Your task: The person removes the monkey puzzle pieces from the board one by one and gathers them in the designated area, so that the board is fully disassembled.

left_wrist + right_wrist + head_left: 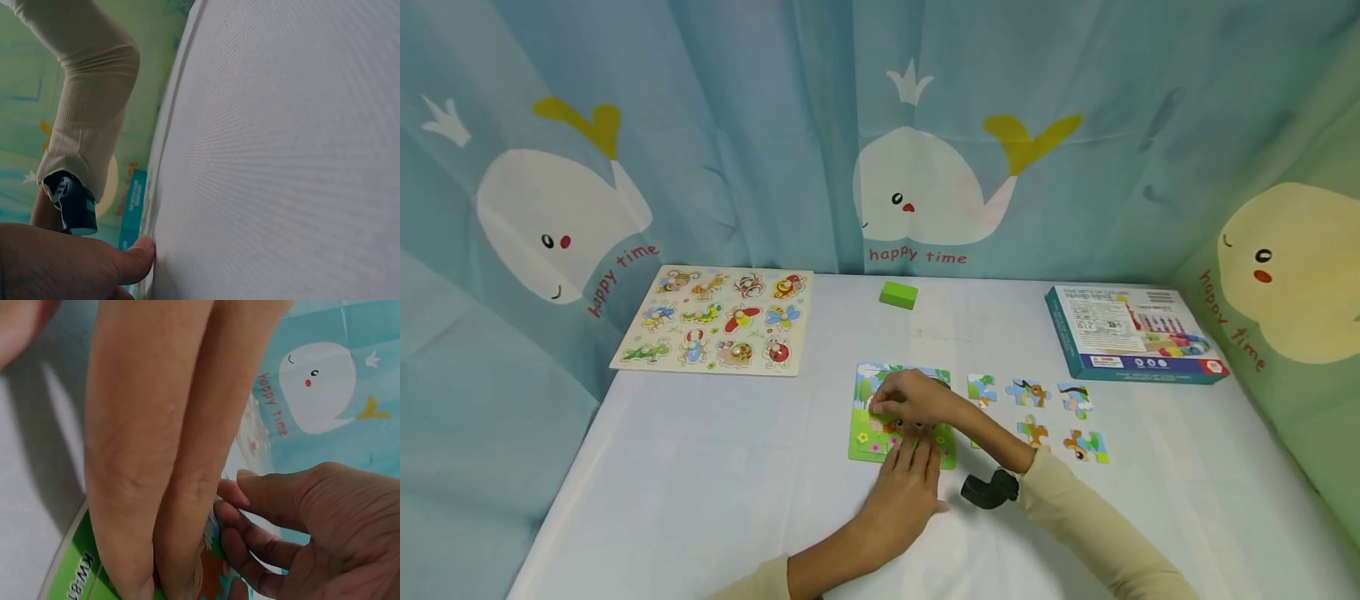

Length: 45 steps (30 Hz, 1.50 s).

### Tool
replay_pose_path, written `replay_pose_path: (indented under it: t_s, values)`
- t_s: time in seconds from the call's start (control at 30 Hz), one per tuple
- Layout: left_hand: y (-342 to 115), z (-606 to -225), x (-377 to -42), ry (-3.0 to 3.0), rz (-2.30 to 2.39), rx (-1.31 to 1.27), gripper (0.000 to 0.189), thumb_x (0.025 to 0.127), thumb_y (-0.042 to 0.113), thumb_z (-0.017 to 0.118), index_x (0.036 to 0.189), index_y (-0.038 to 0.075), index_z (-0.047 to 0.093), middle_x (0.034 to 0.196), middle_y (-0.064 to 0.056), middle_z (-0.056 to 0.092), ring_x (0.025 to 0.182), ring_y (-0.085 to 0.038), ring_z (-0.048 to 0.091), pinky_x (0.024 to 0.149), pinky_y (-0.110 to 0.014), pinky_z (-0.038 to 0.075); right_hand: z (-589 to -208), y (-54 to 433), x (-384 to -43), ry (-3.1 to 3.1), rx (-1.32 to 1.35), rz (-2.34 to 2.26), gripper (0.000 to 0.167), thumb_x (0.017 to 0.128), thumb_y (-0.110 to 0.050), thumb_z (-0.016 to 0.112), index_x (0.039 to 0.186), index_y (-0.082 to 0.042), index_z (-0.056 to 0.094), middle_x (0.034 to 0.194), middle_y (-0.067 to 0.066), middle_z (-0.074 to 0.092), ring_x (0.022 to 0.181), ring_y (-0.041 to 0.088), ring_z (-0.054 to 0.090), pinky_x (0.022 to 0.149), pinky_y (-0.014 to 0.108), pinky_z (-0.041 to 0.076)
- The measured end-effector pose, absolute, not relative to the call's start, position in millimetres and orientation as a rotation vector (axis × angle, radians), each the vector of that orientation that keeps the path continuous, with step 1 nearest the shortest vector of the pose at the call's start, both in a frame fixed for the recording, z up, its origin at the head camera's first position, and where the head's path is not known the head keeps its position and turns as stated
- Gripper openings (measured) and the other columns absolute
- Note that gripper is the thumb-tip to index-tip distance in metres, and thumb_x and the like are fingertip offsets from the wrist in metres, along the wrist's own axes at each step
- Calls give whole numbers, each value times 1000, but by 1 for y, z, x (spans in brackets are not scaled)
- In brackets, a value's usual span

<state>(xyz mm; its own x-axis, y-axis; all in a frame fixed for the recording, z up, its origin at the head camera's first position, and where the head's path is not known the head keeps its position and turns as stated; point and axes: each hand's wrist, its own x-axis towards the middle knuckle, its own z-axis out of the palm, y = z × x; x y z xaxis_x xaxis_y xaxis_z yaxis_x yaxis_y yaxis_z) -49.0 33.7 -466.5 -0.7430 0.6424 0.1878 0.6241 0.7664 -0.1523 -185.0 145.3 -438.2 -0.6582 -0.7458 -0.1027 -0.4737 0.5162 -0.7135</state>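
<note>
A jigsaw board (865,450) with a green, flowered picture lies on the white table, partly covered by both hands. My left hand (902,492) rests on its lower part with straight fingers; they also show large in the right wrist view. My right hand (921,396) reaches over the board's left part, fingers curled and thumb against them. It pinches a small puzzle piece there, mostly hidden by the fingertips. Loose puzzle pieces lie right of the board, among them one with a brown animal (1030,393) and another with a face (1086,446).
A wooden insect puzzle (711,321) lies at the back left. Near the curtain (760,167) stands a green block (898,295). A teal-edged box (1138,333) sits at the back right. Each sleeve is beige; a black wrist device (988,490) is by the right cuff.
</note>
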Motion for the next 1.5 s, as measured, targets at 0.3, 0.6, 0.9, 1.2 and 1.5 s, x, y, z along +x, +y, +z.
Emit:
replay_pose_path:
  t_s: [0.3,0.6,0.9,1.2,1.5]
  values:
    - [34,-465,-49,-2746,126,-989,79,87,61,59,138,0,52,140,-15,52,131,-29,50,102,-38,48,-438,138,-183,2319,-935,-976,9,91,-12,69,93,-3,67,83,3,67,67,7,59,66,20,51]
    - [34,-465,-49,-2704,117,-962,80,84,60,65,134,-1,55,139,-16,54,128,-28,52,100,-37,49,-438,132,-180,2356,-828,-969,14,87,-12,74,94,-5,64,82,1,65,72,8,58,68,20,50]
    - [33,-468,-48,-2721,105,-973,77,86,58,62,135,-1,55,138,-16,54,127,-28,53,100,-39,50,-436,131,-179,2332,-817,-900,7,88,-15,72,92,-9,70,75,-3,65,65,5,55,62,20,47]
    - [34,-469,-49,-2719,104,-956,77,86,59,64,134,0,55,136,-14,55,125,-26,54,100,-39,49,-434,132,-181,2279,-819,-931,10,89,-15,71,95,-7,68,73,-2,61,63,6,51,60,21,44]
    - [35,-470,-49,-2682,139,-935,79,86,62,60,135,2,55,142,-15,52,132,-29,50,101,-36,49,-438,135,-184,2294,-710,-1066,14,90,-16,71,94,-3,66,72,6,68,59,16,60,56,24,49]
